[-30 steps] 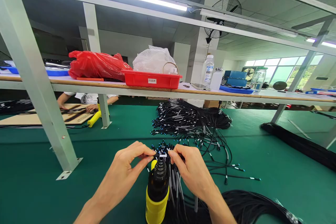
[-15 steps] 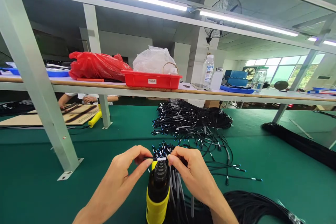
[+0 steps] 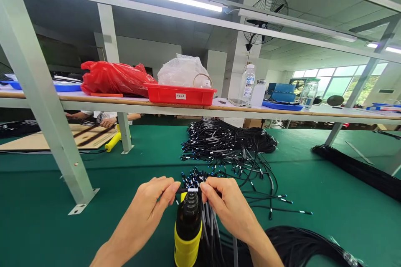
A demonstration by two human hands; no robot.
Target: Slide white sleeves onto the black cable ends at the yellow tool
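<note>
A thin black cable with a white sleeve (image 3: pixel 192 190) is stretched level between my two hands. My left hand (image 3: pixel 150 204) pinches its left part, thumb against fingers. On the other side, my right hand (image 3: pixel 230 204) pinches the cable just right of the sleeve. Directly beneath the sleeve stands a yellow and black tool (image 3: pixel 188 233) with a dark coiled nozzle at its top. Behind and beside the tool lies a bundle of cables with blue-tipped ends (image 3: pixel 196 175), partly hidden by my right hand.
A large cable pile (image 3: pixel 219 139) lies on the green table (image 3: pixel 150 146). More cable bundles lie at right and lower right. Metal posts (image 3: pixel 62 133) carry a shelf (image 3: pixel 266 110) with a red tray (image 3: pixel 181 95) and bottles. A person's hand (image 3: pixel 108 122) shows at far left.
My left hand has shifted slightly left along the cable, its fingers closer together. The other person's hands have moved at the board. One lamp overhead has gone dark.
</note>
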